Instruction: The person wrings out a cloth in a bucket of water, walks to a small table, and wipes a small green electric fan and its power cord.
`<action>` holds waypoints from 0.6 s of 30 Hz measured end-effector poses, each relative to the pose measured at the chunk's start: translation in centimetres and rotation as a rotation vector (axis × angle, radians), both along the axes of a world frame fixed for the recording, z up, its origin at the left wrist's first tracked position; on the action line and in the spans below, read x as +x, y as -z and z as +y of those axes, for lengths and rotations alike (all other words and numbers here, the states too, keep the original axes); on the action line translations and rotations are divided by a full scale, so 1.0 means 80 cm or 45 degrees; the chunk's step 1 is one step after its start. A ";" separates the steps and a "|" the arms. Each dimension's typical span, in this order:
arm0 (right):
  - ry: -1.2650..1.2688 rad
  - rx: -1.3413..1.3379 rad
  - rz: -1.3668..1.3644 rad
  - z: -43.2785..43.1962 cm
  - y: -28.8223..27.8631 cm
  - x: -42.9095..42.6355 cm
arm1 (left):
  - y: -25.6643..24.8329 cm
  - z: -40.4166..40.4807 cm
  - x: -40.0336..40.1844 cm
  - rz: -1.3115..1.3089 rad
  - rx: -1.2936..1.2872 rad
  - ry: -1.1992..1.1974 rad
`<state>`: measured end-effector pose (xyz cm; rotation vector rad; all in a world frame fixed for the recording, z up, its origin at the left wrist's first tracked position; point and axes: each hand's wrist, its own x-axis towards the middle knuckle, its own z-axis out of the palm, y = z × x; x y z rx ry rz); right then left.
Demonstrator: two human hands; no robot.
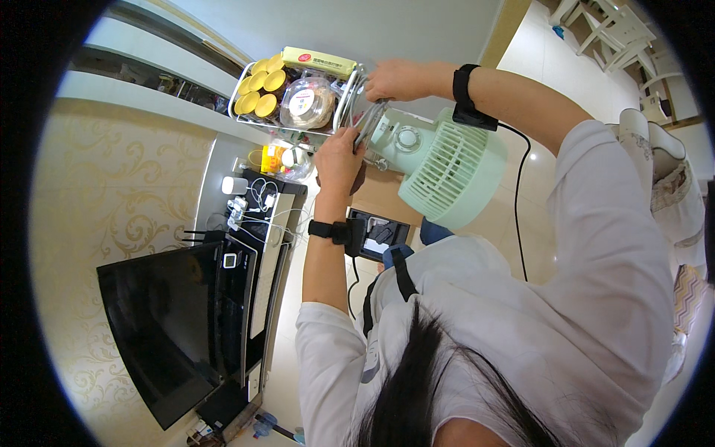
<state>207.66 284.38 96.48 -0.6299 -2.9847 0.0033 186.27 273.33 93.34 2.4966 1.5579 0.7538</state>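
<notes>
My left hand (pixel 339 159) and my right hand (pixel 399 81) both have their fingers closed on a thin grey looped item (pixel 368 123), perhaps a coiled cord; its exact kind is hard to make out. Just right of it is a mint-green electric fan (pixel 455 167) with a slatted housing and a round dial (pixel 408 138) on its base. My right forearm passes above the fan. Left of my hands stands a white wire rack (pixel 337 114). It holds several yellow-lidded jars (pixel 257 81), a clear plastic tub (pixel 307 103) and a yellow snack packet (pixel 318 60).
A cardboard box (pixel 380 193) and an open black box (pixel 405 230) are below the fan. At left, a television (pixel 162 329) stands by a black console (pixel 265 313) with tangled white cables (pixel 262 195). White chairs (pixel 620 36) are at the far right. Black cables hang from both wrist straps.
</notes>
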 end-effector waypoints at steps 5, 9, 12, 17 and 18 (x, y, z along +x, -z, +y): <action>0.060 -0.100 -0.021 -0.001 0.029 0.010 | 0.028 0.002 0.011 0.015 -0.127 -0.088; 0.088 -0.159 0.010 -0.005 0.035 0.006 | 0.038 0.000 0.002 -0.033 -0.167 -0.088; 0.081 -0.171 0.048 -0.006 0.036 -0.001 | 0.048 -0.004 -0.004 -0.058 -0.262 -0.128; 0.041 -0.222 0.067 -0.014 0.036 0.000 | 0.061 -0.029 0.002 -0.236 -0.277 -0.173; 0.026 -0.240 0.105 -0.015 0.039 0.002 | 0.063 -0.033 0.005 -0.268 -0.239 -0.169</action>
